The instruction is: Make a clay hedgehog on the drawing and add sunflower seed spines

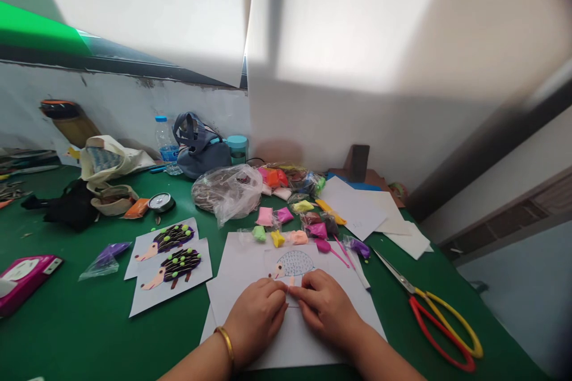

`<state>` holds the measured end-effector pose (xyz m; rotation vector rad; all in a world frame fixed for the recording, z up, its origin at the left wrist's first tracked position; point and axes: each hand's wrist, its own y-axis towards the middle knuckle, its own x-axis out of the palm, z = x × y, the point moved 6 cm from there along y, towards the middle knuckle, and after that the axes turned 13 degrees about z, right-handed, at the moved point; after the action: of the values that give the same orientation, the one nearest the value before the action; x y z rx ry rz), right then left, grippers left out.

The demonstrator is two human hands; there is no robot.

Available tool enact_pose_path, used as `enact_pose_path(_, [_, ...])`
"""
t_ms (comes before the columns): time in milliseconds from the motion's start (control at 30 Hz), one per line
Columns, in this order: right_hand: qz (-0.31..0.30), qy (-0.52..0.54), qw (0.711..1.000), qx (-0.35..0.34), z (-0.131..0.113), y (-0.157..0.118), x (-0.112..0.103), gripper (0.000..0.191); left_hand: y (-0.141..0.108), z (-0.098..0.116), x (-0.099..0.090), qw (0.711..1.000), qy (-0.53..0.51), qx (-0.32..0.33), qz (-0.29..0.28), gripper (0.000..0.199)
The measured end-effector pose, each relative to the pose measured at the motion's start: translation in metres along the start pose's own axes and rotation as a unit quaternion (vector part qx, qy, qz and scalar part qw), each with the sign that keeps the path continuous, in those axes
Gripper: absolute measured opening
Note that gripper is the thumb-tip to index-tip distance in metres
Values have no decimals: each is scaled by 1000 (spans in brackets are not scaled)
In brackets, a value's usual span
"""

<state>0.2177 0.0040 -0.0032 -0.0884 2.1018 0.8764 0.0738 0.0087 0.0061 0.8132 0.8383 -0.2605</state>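
Note:
Both my hands rest on a white paper sheet (286, 333) at the front of the green table. My left hand (257, 321), with a gold bangle (226, 345) on its wrist, and my right hand (324, 303) meet fingertip to fingertip on a drawn hedgehog (290, 265). A small peach piece of modelling clay (291, 280) shows just above my fingertips. Whether the fingers pinch anything is hidden. To the left lie two finished hedgehog pictures (173, 238) with dark bodies and green dots.
Small bags of coloured clay (277, 214) lie just beyond the sheet. Red-and-yellow-handled scissors (440, 327) lie to the right, next to loose white paper (357, 205). A plastic bag, a cloth bag, a water bottle and a pink packet stand further out.

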Motion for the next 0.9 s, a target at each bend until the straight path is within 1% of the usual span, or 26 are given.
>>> enact_pose_path(233, [-13, -27, 999, 14, 2, -1, 4, 34, -1, -1, 2, 1000, -4, -6, -10, 15])
enact_pose_path(400, [-11, -13, 1000, 26, 4, -2, 4, 39, 0, -2, 2, 1000, -8, -11, -10, 14])
enact_pose_path(500, [-17, -20, 999, 39, 5, 0, 4, 35, 0, -2, 2, 1000, -11, -11, -10, 15])
enact_pose_path(633, [-26, -20, 998, 52, 5, 1, 6, 40, 0, -2, 1, 1000, -18, -18, -9, 15])
enact_pose_path(700, [-32, -23, 997, 59, 6, 1, 7, 39, 0, -2, 0, 999, -25, -24, -7, 15])
enact_pose_path(800, [-23, -15, 998, 60, 8, 0, 6, 41, 1, -5, -5, 998, -49, -30, 16, 14])
enact_pose_path(900, [4, 6, 998, 55, 10, -1, 3, 48, 1, -8, -11, 995, -76, -19, 59, 12])
